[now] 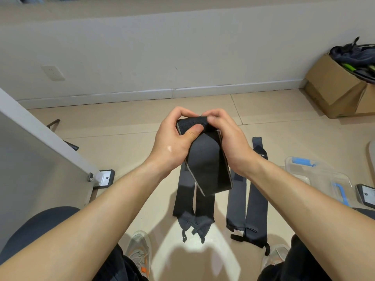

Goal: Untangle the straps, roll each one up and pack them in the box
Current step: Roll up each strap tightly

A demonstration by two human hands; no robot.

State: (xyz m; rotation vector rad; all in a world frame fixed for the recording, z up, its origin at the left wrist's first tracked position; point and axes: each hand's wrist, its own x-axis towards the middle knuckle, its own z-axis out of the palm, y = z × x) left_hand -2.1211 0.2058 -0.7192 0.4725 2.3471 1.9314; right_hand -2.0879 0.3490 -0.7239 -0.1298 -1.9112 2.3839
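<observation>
My left hand (172, 138) and right hand (229, 140) pinch the top of the black strap (207, 169) in mid-air, fingers hiding the roll. The clear box (324, 177) lies on the floor to the right, partly behind my forearm.

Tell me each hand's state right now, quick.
Left hand: grips the top end of the wide black fabric strap.
Right hand: grips the same strap.

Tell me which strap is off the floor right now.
The wide black elastic strap gripped by left hand and right hand; the other black straps and grey straps lie flat on the beige floor.
</observation>
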